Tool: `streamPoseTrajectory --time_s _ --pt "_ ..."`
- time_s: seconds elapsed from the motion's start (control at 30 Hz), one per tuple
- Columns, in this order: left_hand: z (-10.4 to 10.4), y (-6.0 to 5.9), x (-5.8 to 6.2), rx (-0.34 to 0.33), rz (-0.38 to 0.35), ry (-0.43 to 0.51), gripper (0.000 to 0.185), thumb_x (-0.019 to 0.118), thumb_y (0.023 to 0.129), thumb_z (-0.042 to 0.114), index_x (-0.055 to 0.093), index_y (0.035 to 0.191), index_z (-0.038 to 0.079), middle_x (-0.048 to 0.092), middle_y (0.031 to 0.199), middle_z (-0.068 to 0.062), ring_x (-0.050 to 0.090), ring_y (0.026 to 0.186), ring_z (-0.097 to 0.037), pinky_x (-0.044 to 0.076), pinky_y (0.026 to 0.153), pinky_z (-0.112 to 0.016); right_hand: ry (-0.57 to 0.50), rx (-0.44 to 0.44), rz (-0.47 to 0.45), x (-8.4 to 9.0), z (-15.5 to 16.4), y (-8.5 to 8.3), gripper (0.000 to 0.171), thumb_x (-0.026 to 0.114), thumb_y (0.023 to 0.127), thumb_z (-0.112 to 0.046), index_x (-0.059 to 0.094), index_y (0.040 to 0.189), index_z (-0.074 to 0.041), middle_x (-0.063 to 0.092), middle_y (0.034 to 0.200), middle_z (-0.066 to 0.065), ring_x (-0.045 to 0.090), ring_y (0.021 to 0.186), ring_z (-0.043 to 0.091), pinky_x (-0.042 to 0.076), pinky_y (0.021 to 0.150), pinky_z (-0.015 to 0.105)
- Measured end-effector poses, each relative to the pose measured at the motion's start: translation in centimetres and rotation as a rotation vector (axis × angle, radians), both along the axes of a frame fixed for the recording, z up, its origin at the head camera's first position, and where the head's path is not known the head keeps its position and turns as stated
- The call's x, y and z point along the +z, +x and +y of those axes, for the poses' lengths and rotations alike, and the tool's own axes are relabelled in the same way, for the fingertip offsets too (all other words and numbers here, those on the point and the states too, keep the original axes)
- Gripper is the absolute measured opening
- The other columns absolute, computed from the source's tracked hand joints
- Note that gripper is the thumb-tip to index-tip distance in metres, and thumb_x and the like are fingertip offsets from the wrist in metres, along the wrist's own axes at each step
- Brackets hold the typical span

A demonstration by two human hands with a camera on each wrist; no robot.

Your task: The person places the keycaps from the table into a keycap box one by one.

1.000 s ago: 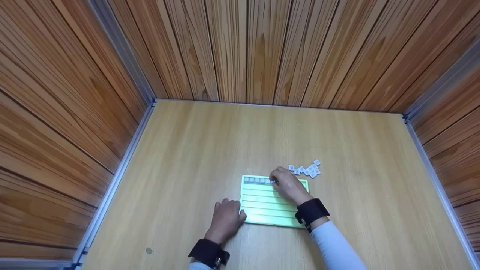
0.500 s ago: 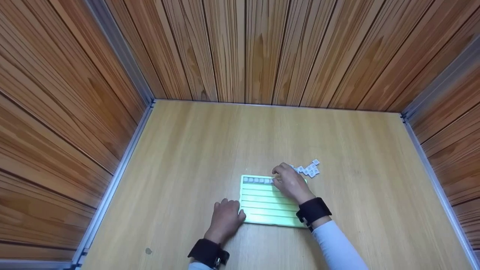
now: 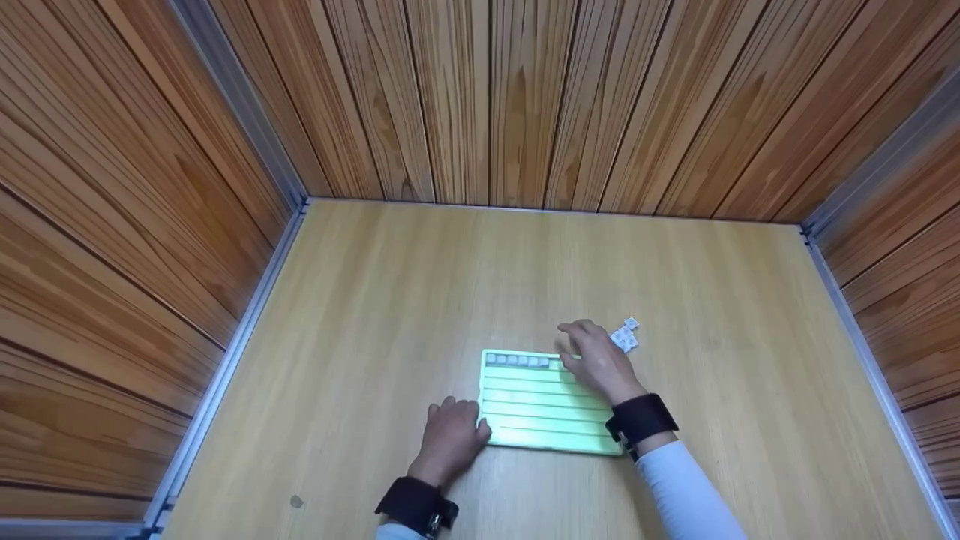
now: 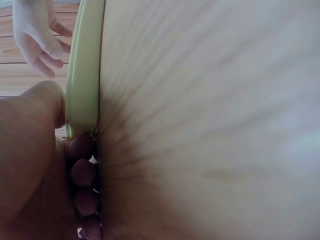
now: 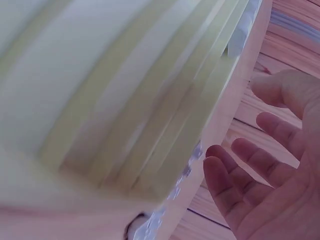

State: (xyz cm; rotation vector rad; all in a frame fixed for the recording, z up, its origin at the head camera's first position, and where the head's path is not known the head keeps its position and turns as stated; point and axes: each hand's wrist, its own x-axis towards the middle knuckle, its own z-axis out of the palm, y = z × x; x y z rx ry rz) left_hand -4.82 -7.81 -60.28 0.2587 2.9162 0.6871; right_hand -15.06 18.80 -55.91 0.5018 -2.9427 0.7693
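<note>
A light green tray with raised parallel ridges lies on the table. Small pale blocks, resembling keycaps, stand in a row in its far-left slot. My left hand grips the tray's left edge, thumb over the rim; in the left wrist view its fingertips meet the tabletop beside the edge. Over the tray's far-right part hovers my right hand, fingers spread and loosely bent, nothing held. Loose white square pieces lie just beyond it, partly hidden by the hand; the right wrist view shows them below its fingers.
The wooden table is bounded by a plank wall behind and more plank walls at both sides. Metal rails run along its edges. A small dark spot marks the table at front left.
My right hand has left the end of the block row, its fingers loosening, and moved right and away toward the loose pieces, covering some. The left hand and tray have stayed in place.
</note>
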Motion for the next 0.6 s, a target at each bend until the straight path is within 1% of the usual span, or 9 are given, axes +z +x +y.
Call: streamPoseTrajectory --time_s 0.1,0.23,0.43,0.6 --pt "0.0 0.0 0.0 0.005 -0.014 -0.005 0.023 0.055 0.09 0.03 0.05 0.073 0.016 0.042 0.066 0.003 0.034 0.07 -0.019 0.026 0.071 -0.037 0.015 -0.031 -0.011 0.0 0.7 -0.1 0.044 0.074 0.09 -0.019 0.064 0.131 -0.008 0.062 0.123 0.015 0.061 0.103 0.031 0.052 0.082 0.049" --pt "0.0 0.0 -0.1 0.003 -0.01 -0.008 0.022 0.056 0.089 0.03 0.05 0.073 0.016 0.042 0.066 0.003 0.034 0.07 -0.02 0.027 0.071 -0.037 0.019 -0.07 -0.047 0.1 1.8 -0.3 0.046 0.073 0.09 -0.021 0.063 0.133 -0.007 0.06 0.127 0.018 0.06 0.113 0.037 0.051 0.088 0.053" --pt "-0.1 -0.1 -0.1 -0.004 0.004 -0.01 0.022 0.055 0.09 0.03 0.051 0.074 0.016 0.043 0.067 0.003 0.035 0.07 -0.019 0.028 0.071 -0.037 0.016 -0.104 -0.111 0.5 3.1 -0.6 0.052 0.072 0.091 -0.019 0.058 0.139 -0.005 0.056 0.134 0.022 0.059 0.115 0.04 0.051 0.089 0.054" --pt "0.0 -0.2 0.0 -0.003 -0.011 -0.009 0.022 0.055 0.09 0.03 0.051 0.075 0.016 0.044 0.068 0.003 0.035 0.071 -0.02 0.028 0.072 -0.037 0.027 -0.114 -0.094 0.6 4.2 -0.8 0.052 0.072 0.089 -0.018 0.059 0.138 -0.003 0.055 0.134 0.025 0.058 0.117 0.043 0.05 0.089 0.055"
